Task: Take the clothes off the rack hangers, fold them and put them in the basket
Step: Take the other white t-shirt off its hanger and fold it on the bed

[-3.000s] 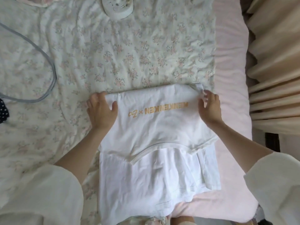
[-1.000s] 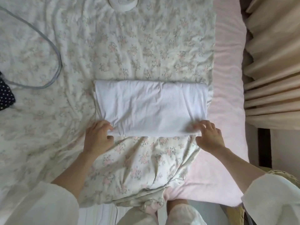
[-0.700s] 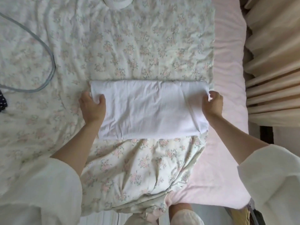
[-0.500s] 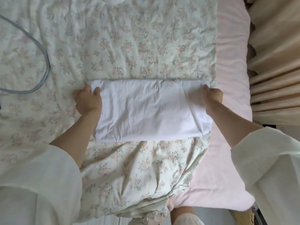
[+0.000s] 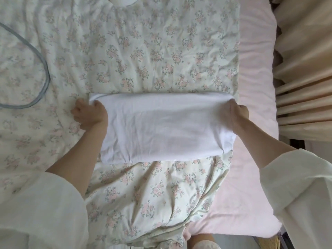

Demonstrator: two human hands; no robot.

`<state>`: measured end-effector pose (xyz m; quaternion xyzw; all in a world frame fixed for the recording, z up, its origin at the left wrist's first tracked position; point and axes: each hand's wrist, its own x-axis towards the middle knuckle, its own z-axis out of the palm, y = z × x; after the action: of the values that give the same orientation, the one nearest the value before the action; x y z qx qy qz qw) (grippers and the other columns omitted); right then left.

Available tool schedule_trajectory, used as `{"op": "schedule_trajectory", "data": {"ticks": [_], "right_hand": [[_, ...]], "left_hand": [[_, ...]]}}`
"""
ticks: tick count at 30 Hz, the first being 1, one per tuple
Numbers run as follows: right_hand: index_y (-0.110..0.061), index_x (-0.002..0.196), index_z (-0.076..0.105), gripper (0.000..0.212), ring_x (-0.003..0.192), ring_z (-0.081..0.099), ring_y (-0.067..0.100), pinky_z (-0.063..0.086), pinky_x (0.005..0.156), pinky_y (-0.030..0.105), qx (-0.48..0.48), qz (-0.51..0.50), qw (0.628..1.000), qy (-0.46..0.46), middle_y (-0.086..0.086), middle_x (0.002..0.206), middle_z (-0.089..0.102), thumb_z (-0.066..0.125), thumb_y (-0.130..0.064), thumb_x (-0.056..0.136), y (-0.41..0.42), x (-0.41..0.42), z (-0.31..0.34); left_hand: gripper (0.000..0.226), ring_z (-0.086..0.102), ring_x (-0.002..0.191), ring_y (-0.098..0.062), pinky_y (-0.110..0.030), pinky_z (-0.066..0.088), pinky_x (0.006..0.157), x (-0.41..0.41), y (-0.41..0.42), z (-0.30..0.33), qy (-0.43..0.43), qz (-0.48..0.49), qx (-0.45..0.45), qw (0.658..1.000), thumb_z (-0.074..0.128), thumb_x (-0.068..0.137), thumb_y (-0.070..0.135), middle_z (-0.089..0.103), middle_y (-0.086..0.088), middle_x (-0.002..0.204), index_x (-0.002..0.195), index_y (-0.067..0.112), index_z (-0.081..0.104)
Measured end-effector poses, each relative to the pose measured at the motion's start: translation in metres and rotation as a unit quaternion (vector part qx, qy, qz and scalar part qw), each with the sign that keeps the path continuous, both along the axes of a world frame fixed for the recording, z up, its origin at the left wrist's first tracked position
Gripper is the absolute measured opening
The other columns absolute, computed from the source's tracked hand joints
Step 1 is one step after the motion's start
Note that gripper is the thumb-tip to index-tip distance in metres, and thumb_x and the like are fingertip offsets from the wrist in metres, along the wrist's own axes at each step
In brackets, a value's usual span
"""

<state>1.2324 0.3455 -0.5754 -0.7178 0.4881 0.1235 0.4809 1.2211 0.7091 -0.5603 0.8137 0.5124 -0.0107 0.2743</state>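
Folding step: left hand (image 5: 89, 115) and right hand (image 5: 237, 114) each grasp a far corner of the shirt (image 5: 161, 128) on the bed (image 5: 255, 78) (basket unseen); next, probably fold again.

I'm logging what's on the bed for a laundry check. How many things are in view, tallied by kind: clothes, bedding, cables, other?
Clothes: 1, the folded white T-shirt, held at both ends by the left hand and right hand
Bedding: 2, the floral quilt and the pink sheet
Cables: 1, the grey cable
Other: 1, a round white object, cut off at the top edge
Total: 5
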Motion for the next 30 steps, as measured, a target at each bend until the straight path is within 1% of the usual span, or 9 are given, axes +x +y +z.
{"op": "schedule_trajectory", "data": {"ticks": [5,10,14,16,20,23,25,28,30], "right_hand": [[-0.011,0.123,0.056,0.06,0.11,0.058,0.021,0.041,0.102,0.037,0.177,0.058,0.982,0.038,0.0,0.118,0.063,0.066,-0.051,0.079,-0.014,-0.025,-0.003],[-0.006,0.118,0.058,0.053,0.107,0.061,0.022,0.042,0.102,0.036,0.244,0.09,0.964,0.054,0.005,0.112,0.067,0.073,-0.034,0.076,-0.026,-0.034,0.0],[-0.007,0.1,0.058,0.02,0.088,0.06,0.027,0.051,0.074,0.033,0.124,0.098,0.987,-0.015,0.006,0.086,0.063,0.065,-0.015,0.084,-0.007,-0.032,0.017],[-0.007,0.095,0.059,0.012,0.094,0.061,0.029,0.051,0.077,0.035,0.118,0.129,0.983,-0.049,0.008,0.087,0.063,0.062,-0.013,0.086,0.005,-0.033,0.033],[-0.002,0.114,0.058,0.044,0.105,0.063,0.033,0.05,0.092,0.05,0.199,0.186,0.959,-0.083,0.02,0.11,0.066,0.067,-0.027,0.08,0.032,-0.031,0.078],[-0.008,0.12,0.054,0.034,0.099,0.066,0.028,0.051,0.092,0.043,0.265,0.279,0.918,-0.092,0.013,0.109,0.067,0.06,-0.022,0.09,0.069,-0.026,0.108],[-0.01,0.119,0.049,0.032,0.093,0.065,0.024,0.051,0.084,0.037,0.303,0.362,0.879,-0.067,0.012,0.106,0.066,0.06,-0.02,0.09,0.105,-0.027,0.12],[-0.014,0.114,0.049,0.024,0.088,0.067,0.023,0.055,0.081,0.035,0.404,0.365,0.839,-0.026,0.007,0.099,0.063,0.058,-0.016,0.092,0.157,-0.037,0.119],[-0.013,0.117,0.051,0.023,0.096,0.063,0.029,0.054,0.087,0.04,0.42,0.303,0.854,-0.048,0.009,0.109,0.061,0.052,-0.01,0.094,0.174,-0.044,0.11]], "left_hand": [[0.059,0.014,0.143,-0.032,-0.053,0.014,0.111,-0.03,-0.062,0.003,-0.032,-0.263,0.12,0.957,0.043,0.092,0.034,0.015,-0.012,0.156,0.147,0.018,0.025],[0.061,0.014,0.143,-0.035,-0.06,0.005,0.11,-0.067,-0.131,-0.024,-0.01,-0.527,0.124,0.84,0.035,0.087,0.051,0.019,-0.01,0.156,0.144,0.032,0.031],[0.062,-0.003,0.146,-0.028,-0.053,0.001,0.115,-0.085,-0.135,-0.045,0.102,-0.534,0.095,0.834,0.024,0.089,0.058,0.001,-0.004,0.159,0.147,0.039,0.016],[0.06,-0.016,0.144,-0.023,-0.049,-0.009,0.114,-0.079,-0.133,-0.042,0.129,-0.537,0.061,0.831,0.025,0.092,0.056,-0.012,0.001,0.158,0.147,0.043,0.005],[0.051,-0.015,0.144,-0.014,-0.042,-0.009,0.116,-0.061,-0.12,-0.021,0.129,-0.515,-0.083,0.843,0.036,0.093,0.051,-0.007,0.009,0.158,0.142,0.046,0.024],[0.035,0.028,0.14,-0.015,-0.037,0.014,0.116,-0.052,-0.095,0.004,0.003,-0.322,-0.417,0.85,0.033,0.096,0.048,0.042,0.008,0.143,0.118,0.04,0.059],[0.043,0.048,0.126,-0.019,-0.038,0.029,0.109,-0.051,-0.064,0.024,-0.05,-0.137,-0.595,0.79,0.028,0.097,0.051,0.06,0.002,0.126,0.114,0.029,0.06],[0.075,0.049,0.125,-0.033,-0.051,0.038,0.099,-0.057,-0.015,0.035,-0.093,0.0,-0.725,0.682,0.031,0.084,0.07,0.051,-0.014,0.138,0.134,0.017,0.048],[0.085,0.052,0.123,-0.033,-0.05,0.041,0.095,-0.061,0.0,0.04,-0.11,0.021,-0.727,0.677,0.032,0.079,0.076,0.054,-0.015,0.134,0.136,0.015,0.048]]}}
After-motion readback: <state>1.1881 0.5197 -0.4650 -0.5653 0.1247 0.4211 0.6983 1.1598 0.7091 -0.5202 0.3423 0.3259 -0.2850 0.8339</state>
